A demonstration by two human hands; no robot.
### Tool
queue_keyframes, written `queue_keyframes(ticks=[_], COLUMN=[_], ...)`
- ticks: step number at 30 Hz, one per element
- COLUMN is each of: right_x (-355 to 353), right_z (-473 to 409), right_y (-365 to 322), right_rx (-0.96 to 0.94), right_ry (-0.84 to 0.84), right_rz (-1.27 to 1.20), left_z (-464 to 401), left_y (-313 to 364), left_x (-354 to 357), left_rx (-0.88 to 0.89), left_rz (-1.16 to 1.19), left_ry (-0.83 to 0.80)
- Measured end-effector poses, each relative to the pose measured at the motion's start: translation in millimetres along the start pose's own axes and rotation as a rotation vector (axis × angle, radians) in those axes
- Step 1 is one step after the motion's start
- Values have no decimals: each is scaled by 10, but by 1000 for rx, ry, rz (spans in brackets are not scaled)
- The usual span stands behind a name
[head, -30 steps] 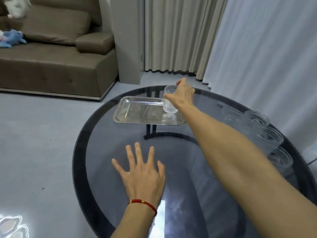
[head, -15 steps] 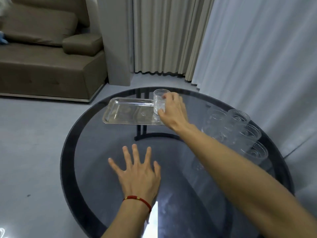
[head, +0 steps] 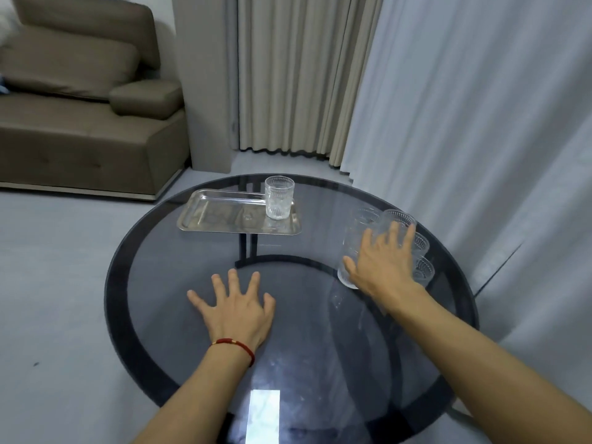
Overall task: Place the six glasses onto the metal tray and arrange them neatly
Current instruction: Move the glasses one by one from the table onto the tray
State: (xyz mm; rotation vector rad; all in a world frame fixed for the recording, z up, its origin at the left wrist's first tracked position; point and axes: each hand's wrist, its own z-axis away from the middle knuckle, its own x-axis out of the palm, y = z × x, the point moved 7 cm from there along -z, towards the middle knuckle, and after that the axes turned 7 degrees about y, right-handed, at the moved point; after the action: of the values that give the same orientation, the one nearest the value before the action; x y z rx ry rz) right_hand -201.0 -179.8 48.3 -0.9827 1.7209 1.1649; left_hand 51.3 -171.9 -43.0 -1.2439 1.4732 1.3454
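Observation:
A rectangular metal tray (head: pixel 217 213) lies at the far left of the round dark glass table (head: pixel 304 331). One ribbed clear glass (head: pixel 279 197) stands upright at the tray's right end, with no hand on it. Several more ribbed glasses (head: pixel 422 273) stand bunched at the table's right edge. My right hand (head: pixel 382 264) reaches over that bunch with fingers spread; its thumb lies against the nearest glass (head: pixel 352 241), and it hides part of the others. My left hand (head: pixel 235 310) lies flat on the table, fingers apart, holding nothing.
The table's black metal legs (head: pixel 246 248) show through the glass top. A brown sofa (head: pixel 80 129) stands at the far left on the grey floor. Beige curtains (head: pixel 288 75) and white curtains (head: pixel 464 107) hang behind and right of the table.
My right hand let go of the glass on the tray and swung right to the bunch of glasses. The left hand stayed flat on the table.

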Motion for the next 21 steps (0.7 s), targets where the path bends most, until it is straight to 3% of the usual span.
queue_keyframes(ticks=[8,15,21], right_x=[-68,-104,-282], right_z=[-54,-190,-609], right_y=[-69,-299,-620], right_rx=[-43,-30,7], right_ry=[123,99,130], right_rz=[-92,-549,-802], left_z=[-87,-104,-171], left_y=[-141,-176,-154], left_x=[-14,20,-58], left_rx=[-8,2,-4], left_rz=[9,7,18], left_ry=[32,47,82])
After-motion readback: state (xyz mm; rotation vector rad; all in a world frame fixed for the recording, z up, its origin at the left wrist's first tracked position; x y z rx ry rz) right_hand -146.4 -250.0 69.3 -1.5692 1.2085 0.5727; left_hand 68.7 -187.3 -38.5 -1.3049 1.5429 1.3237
